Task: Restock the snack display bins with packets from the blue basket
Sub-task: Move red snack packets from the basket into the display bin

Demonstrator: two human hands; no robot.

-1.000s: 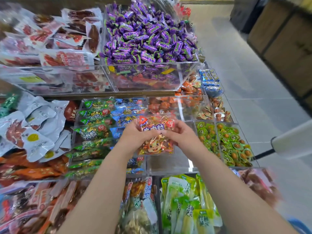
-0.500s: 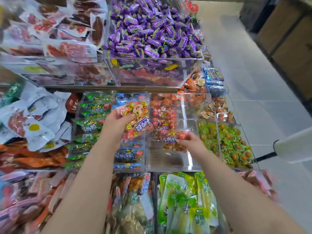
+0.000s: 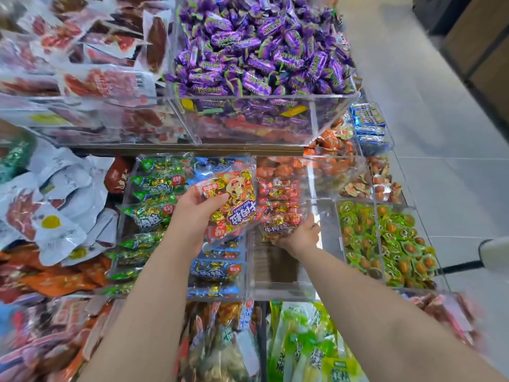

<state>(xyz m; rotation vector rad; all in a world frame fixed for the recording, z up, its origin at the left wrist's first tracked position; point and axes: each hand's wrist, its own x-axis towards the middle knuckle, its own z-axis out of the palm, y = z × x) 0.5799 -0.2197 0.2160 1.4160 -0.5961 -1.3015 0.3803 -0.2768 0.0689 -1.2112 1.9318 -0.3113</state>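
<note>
Head: left hand [image 3: 190, 216] grips red packet [image 3: 234, 201] diagonal, print inverted; right hand [image 3: 300, 236] grips second packet [image 3: 277, 224].

Two-tier snack counter [image 3: 192, 146], clear acrylic bins [image 3: 325, 117] side by side: purple candies [image 3: 261, 51] heaped above; green packets [image 3: 154, 213], blue packets [image 3: 217, 271], green-wrapped rounds [image 3: 385, 244] below.

Pale grey floor tiles [image 3: 429, 111] fill the right side, with brown wooden cabinets [image 3: 480, 45] at the top corner.
</note>
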